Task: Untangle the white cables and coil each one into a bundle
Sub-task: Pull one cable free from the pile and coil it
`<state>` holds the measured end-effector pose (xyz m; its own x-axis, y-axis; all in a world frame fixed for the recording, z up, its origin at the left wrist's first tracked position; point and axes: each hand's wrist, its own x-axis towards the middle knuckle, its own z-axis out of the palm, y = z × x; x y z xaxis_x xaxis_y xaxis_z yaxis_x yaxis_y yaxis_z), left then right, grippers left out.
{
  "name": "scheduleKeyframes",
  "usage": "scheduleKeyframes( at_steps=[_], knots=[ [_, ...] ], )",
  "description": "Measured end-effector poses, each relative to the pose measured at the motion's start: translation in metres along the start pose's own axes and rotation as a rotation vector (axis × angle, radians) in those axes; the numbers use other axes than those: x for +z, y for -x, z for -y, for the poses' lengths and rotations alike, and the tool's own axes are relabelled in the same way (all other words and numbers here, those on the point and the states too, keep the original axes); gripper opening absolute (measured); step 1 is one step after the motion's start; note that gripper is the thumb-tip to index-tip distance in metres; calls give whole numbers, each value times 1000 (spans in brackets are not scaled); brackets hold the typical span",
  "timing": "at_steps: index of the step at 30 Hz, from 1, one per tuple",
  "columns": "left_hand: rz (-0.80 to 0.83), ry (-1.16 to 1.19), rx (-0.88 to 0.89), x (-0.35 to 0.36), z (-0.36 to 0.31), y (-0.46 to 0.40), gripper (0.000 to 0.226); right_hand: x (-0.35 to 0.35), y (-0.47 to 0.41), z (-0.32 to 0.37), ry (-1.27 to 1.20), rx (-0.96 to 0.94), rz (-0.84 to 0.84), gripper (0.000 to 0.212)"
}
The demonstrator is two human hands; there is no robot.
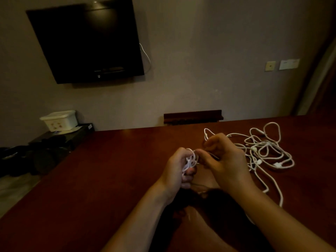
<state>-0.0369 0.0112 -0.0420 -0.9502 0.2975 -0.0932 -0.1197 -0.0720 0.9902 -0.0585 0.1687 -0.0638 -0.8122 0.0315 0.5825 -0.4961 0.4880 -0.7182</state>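
My left hand grips a small coil of white cable, its loops wrapped inside the curled fingers. Close beside it on the right, my right hand pinches the same cable between thumb and fingers, and a loop of it sticks up above the knuckles. Both hands hover over the dark red table near its middle. A loose tangle of white cables with several plugs lies on the table to the right of my right hand. One strand trails toward the near edge.
A black wall-mounted TV hangs at the upper left. A white box sits on a low dark stand with dark items at the far left. A dark wooden ledge runs along the wall behind the table. Wall sockets are at the right.
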Motion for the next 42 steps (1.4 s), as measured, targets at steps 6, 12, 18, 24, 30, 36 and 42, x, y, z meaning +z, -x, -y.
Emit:
scheduleKeyframes(
  at_steps=[6, 12, 18, 24, 30, 36, 42],
  knots=[
    [-288, -31, 140, 1, 3, -8, 43, -3, 0, 5, -231, 147, 239, 12],
    [-491, 137, 199, -8, 5, -16, 37, 0, 0, 0, -176, 121, 368, 18],
    [-516, 145, 167, -4, 8, -21, 44, 5, 7, 14, -193, -5, 378, 20],
    [-361, 311, 99, 2, -1, -9, 51, 10, 10, 14, 33, -191, 292, 25],
    [-369, 89, 32, 4, 1, -11, 30, 13, 13, 13, 76, -234, 286, 32],
    [-439, 282, 51, -16, -1, -21, 38, 4, 8, 12, 253, -55, 619, 3],
    [-466, 26, 111, -20, 1, -20, 52, 5, 7, 8, 330, -65, 472, 6]
  ],
)
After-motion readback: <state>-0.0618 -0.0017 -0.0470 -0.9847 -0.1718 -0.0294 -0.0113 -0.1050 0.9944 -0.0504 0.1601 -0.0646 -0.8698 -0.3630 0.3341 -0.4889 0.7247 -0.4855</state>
